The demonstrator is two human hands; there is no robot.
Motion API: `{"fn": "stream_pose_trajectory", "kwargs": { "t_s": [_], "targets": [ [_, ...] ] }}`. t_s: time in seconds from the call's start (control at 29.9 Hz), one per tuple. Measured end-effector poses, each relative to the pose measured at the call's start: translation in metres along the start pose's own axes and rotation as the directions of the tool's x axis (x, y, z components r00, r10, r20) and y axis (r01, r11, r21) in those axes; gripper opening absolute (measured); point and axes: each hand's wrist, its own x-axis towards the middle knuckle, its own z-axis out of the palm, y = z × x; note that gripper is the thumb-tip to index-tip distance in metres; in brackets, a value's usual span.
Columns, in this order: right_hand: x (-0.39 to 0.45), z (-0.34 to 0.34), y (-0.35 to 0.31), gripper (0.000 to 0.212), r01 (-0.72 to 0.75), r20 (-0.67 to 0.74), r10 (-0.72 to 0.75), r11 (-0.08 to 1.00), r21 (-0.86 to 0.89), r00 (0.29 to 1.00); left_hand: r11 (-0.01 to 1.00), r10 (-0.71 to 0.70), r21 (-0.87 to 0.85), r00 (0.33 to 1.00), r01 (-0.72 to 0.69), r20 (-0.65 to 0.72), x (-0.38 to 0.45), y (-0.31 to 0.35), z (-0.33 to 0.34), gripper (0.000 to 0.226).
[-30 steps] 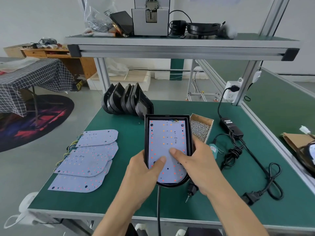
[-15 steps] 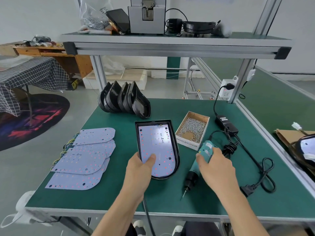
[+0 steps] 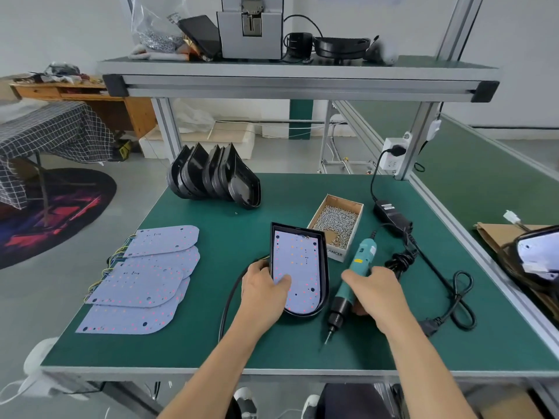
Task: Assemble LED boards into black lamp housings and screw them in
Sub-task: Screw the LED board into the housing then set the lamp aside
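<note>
Left hand (image 3: 264,290): we gripped the black lamp housing (image 3: 325,285), thumb pressing its white LED board (image 3: 298,267).
Right hand (image 3: 373,293): we grasped the teal electric screwdriver (image 3: 352,281).

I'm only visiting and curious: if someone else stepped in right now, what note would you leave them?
Left hand grips the housing at its left edge, thumb on the LED board seated inside.
Right hand is wrapped round the screwdriver, tip near the table.
Screw box sits behind the housing; spare boards lie to the left, empty housings at the back.
Done: board placed.
Left: screw it in, then the remaining boards.
</note>
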Motion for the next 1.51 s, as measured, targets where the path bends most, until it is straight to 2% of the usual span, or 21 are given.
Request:
{"fn": "stream_pose_trajectory", "kwargs": {
  "t_s": [0.1,0.17,0.23,0.3,0.4,0.5,0.6,0.67,0.74,0.8,0.84,0.9,1.0,1.04,1.11,1.17,1.24,1.34,1.51],
  "targets": [
    [0.000,-0.010,0.012,0.020,-0.037,0.072,0.012,0.932,0.362,0.997,0.999,0.015,0.032,1.000,-0.015,0.006,0.000,-0.001,-0.001,0.026],
    [-0.006,-0.014,0.019,0.022,-0.056,0.177,-0.080,0.754,0.654,0.981,0.999,0.019,0.048,1.000,-0.019,0.016,0.001,-0.003,-0.002,0.028],
    [-0.014,-0.018,0.023,0.033,-0.086,0.253,-0.234,0.551,0.830,0.939,0.998,0.004,0.068,0.999,-0.006,0.039,0.003,-0.003,-0.003,0.030],
    [-0.020,-0.014,0.020,0.034,-0.106,0.244,-0.306,0.406,0.908,0.920,0.997,-0.025,0.075,0.998,0.021,0.051,0.002,-0.001,-0.004,0.030],
    [-0.022,-0.002,0.010,0.023,-0.120,0.165,-0.271,0.176,0.977,0.948,0.994,-0.028,0.108,0.999,0.024,0.037,-0.001,0.000,-0.001,0.028],
    [-0.019,0.007,0.006,0.021,-0.173,0.191,-0.260,0.090,0.981,0.947,0.976,0.004,0.219,0.999,-0.011,0.033,-0.003,-0.002,0.002,0.026],
    [-0.014,0.007,0.013,0.017,-0.305,0.296,-0.292,0.015,0.952,0.909,0.961,0.015,0.276,0.999,-0.028,0.050,-0.013,0.004,-0.001,0.043],
    [-0.010,0.005,0.018,0.020,-0.354,0.342,-0.291,0.012,0.935,0.893,0.949,0.027,0.313,1.000,-0.024,-0.005,-0.025,0.011,-0.008,0.052],
    [-0.006,0.004,0.020,0.024,-0.373,0.367,-0.271,0.032,0.927,0.890,0.907,0.072,0.420,0.991,-0.018,-0.115,-0.033,0.022,-0.019,0.050],
    [-0.003,0.005,0.020,0.027,-0.389,0.388,-0.258,0.049,0.920,0.885,0.884,0.208,0.459,0.954,-0.089,-0.216,-0.033,0.035,-0.028,0.035],
    [-0.003,0.007,0.020,0.029,-0.390,0.391,-0.254,0.057,0.919,0.885,0.886,0.308,0.425,0.920,-0.185,-0.243,-0.030,0.043,-0.029,0.025],
    [-0.002,0.010,0.019,0.030,-0.381,0.385,-0.247,0.068,0.922,0.889,0.859,0.479,0.318,0.850,-0.401,-0.221,-0.015,0.063,-0.027,0.011],
    [-0.001,0.012,0.020,0.030,-0.370,0.374,-0.236,0.063,0.927,0.897,0.782,0.591,0.262,0.807,-0.566,-0.020,0.026,0.098,-0.007,0.006],
    [-0.001,0.012,0.020,0.030,-0.369,0.373,-0.233,0.061,0.927,0.898,0.752,0.592,0.307,0.803,-0.583,0.071,0.044,0.109,0.005,0.005],
    [0.000,0.012,0.021,0.031,-0.369,0.374,-0.228,0.068,0.927,0.899,0.653,0.531,0.502,0.815,-0.567,0.230,0.074,0.126,0.031,0.012],
    [0.001,0.014,0.020,0.032,-0.370,0.379,-0.225,0.082,0.925,0.898,0.545,0.418,0.667,0.854,-0.508,0.309,0.097,0.133,0.054,0.018],
    [0.001,0.015,0.020,0.032,-0.372,0.382,-0.219,0.087,0.924,0.898,0.487,0.294,0.752,0.894,-0.444,0.338,0.112,0.133,0.071,0.015],
    [0.001,0.015,0.020,0.031,-0.369,0.379,-0.215,0.086,0.925,0.900,0.479,0.206,0.774,0.910,-0.413,0.359,0.124,0.128,0.085,0.020],
    [0.001,0.016,0.018,0.032,-0.358,0.372,-0.210,0.103,0.928,0.904,0.512,0.195,0.754,0.911,-0.411,0.364,0.131,0.121,0.096,0.021]
  ]
}}
